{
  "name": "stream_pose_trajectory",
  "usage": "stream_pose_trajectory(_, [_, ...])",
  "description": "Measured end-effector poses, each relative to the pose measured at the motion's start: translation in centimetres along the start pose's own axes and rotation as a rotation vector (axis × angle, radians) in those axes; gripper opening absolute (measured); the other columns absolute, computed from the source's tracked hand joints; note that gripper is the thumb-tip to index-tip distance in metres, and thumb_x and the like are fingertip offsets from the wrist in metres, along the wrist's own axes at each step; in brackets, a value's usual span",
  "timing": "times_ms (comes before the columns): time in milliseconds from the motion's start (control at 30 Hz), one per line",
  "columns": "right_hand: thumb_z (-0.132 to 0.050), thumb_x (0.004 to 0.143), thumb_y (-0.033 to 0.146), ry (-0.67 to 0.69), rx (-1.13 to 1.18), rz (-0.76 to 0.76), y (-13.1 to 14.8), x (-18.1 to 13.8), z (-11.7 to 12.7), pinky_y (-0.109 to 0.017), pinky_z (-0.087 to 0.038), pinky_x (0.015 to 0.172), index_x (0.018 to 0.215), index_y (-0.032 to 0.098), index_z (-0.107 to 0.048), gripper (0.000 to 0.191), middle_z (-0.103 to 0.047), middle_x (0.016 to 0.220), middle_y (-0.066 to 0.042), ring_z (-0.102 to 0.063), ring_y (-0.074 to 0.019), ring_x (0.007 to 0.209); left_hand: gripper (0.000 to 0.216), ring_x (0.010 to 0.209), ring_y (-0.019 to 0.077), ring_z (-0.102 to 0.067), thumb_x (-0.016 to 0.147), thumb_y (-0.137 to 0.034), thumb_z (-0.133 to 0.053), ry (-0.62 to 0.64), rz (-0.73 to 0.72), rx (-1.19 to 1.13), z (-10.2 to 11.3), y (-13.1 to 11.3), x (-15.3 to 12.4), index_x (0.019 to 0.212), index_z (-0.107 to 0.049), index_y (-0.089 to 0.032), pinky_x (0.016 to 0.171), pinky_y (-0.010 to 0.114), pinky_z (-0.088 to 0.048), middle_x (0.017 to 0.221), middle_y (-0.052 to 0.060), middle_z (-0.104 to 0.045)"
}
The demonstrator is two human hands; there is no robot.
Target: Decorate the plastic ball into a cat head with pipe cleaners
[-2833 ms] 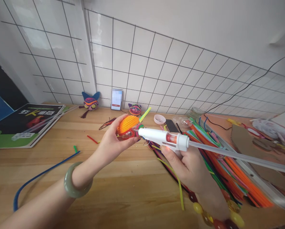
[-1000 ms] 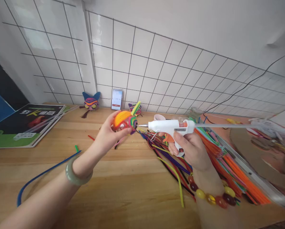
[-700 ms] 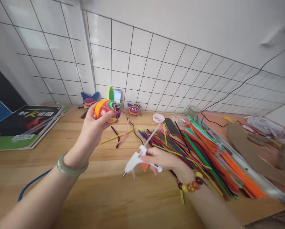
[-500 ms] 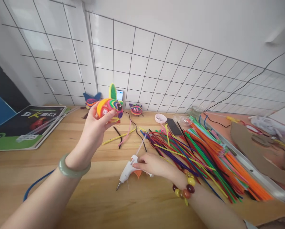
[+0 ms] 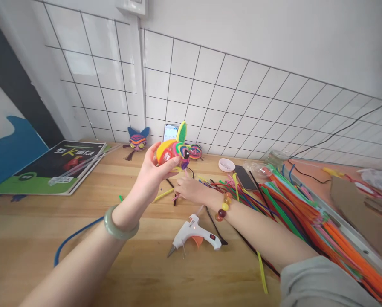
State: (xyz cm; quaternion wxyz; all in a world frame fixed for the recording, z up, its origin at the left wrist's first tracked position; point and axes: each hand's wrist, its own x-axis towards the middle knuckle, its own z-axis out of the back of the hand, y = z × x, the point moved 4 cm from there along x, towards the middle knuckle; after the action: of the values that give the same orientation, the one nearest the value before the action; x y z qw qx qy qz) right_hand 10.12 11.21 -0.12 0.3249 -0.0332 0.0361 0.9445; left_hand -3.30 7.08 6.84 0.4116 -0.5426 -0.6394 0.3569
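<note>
My left hand is closed around a small animal figure with a clear red-and-yellow body, a green upright ear, a striped face and a dark eye. It holds the figure above the table. Beyond and below it, my right hand reaches down to the tabletop, fingers pinched over a pink pipe cleaner whose ends peek out; the fingertips are partly hidden. Nearer to me lies a white hot glue gun on its side, an orange trigger showing and its nozzle pointing left. A yellow pipe cleaner lies left of my right hand.
Loose pipe cleaners spread across the right side. Behind stand a pink bowl, a dark phone, a lit phone and two finished animal faces, one a blue-eared face. A booklet lies left; cardboard lies far right.
My right hand has left the glue gun and moved up to the pink pipe cleaner. The view has turned left, and my left hand still holds the figure.
</note>
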Motion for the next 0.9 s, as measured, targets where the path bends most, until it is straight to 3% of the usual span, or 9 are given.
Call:
stream_pose_trajectory(100, [-0.061,0.096,0.020,-0.054,0.086,-0.022,-0.4,-2.8,2.6,-0.033,-0.051,0.090,0.092,0.016,-0.074,0.014,-0.074,0.095,-0.008,-0.069,-0.0195,0.092,0.079,0.107,0.0275,-0.068,0.068,-0.031,-0.087,0.052,-0.010,0.018,-0.4,-0.1,-0.1,0.136,-0.048,-0.025,0.080,0.036,-0.060,0.125,0.010,-0.065])
stream_pose_trajectory(167, [-0.052,0.101,0.023,-0.153,0.166,-0.082,-0.7,-5.8,5.1,-0.028,-0.053,0.083,0.105,0.018,-0.071,0.020,-0.075,0.103,-0.007,-0.070,-0.0166,0.094,0.082,0.110,0.0269,-0.067,0.065,-0.028,-0.088,0.069,-0.009,0.004,-0.6,0.1,-0.2,0.137,-0.049,-0.025,0.086,0.036,-0.058,0.124,0.009,-0.067])
stream_pose_trajectory(233, [-0.057,0.099,0.032,-0.425,0.441,-0.187,-0.9,-9.1,8.0,-0.029,-0.054,0.082,0.105,0.022,-0.072,0.019,-0.075,0.103,-0.004,-0.070,-0.0175,0.094,0.084,0.111,0.0259,-0.066,0.064,-0.025,-0.089,0.108,-0.007,-0.010,-1.1,0.6,-0.5,0.138,-0.049,-0.024,0.093,0.036,-0.056,0.126,0.009,-0.067])
stream_pose_trajectory(300, [-0.057,0.098,0.032,-0.650,0.621,-0.194,-0.4,-11.7,9.9,-0.028,-0.056,0.076,0.104,0.023,-0.073,0.019,-0.075,0.098,-0.003,-0.070,-0.0166,0.087,0.083,0.112,0.0253,-0.066,0.065,-0.023,-0.088,0.186,-0.003,-0.004,-1.7,1.2,-1.0,0.138,-0.049,-0.023,0.097,0.036,-0.054,0.129,0.009,-0.066])
stream_pose_trajectory(400, [-0.063,0.094,0.026,-0.849,0.617,-0.147,1.3,-13.2,10.9,-0.027,-0.054,0.069,0.093,0.023,-0.074,0.012,-0.071,0.088,-0.002,-0.067,-0.0151,0.081,0.080,0.111,0.0252,-0.065,0.069,-0.022,-0.086,0.331,0.022,0.017,-2.7,2.0,-1.9,0.139,-0.049,-0.025,0.093,0.037,-0.056,0.131,0.009,-0.065])
stream_pose_trajectory(500, [-0.066,0.091,0.021,-0.945,0.585,-0.117,2.4,-13.0,10.6,-0.026,-0.052,0.066,0.085,0.021,-0.072,0.008,-0.069,0.082,-0.002,-0.063,-0.0144,0.077,0.077,0.107,0.0246,-0.067,0.072,-0.022,-0.084,0.449,0.068,0.025,-3.5,2.5,-2.8,0.140,-0.047,-0.026,0.088,0.038,-0.059,0.130,0.010,-0.065])
stream_pose_trajectory(600, [-0.066,0.089,0.019,-1.011,0.606,-0.152,2.5,-12.9,10.2,-0.027,-0.051,0.063,0.083,0.020,-0.071,0.008,-0.068,0.079,-0.002,-0.062,-0.0144,0.074,0.074,0.108,0.0241,-0.066,0.074,-0.021,-0.083,0.480,0.081,0.038,-3.7,2.7,-3.1,0.139,-0.047,-0.026,0.088,0.036,-0.059,0.132,0.011,-0.062])
stream_pose_trajectory(900, [-0.063,0.089,0.019,-0.993,0.586,-0.242,2.4,-13.1,9.9,-0.028,-0.051,0.062,0.081,0.020,-0.071,0.011,-0.068,0.078,-0.003,-0.061,-0.0142,0.071,0.062,0.108,0.0251,-0.068,0.076,-0.018,-0.081,0.528,0.034,0.007,-3.8,3.2,-3.1,0.130,-0.052,-0.029,0.086,0.034,-0.060,0.136,0.011,-0.060])
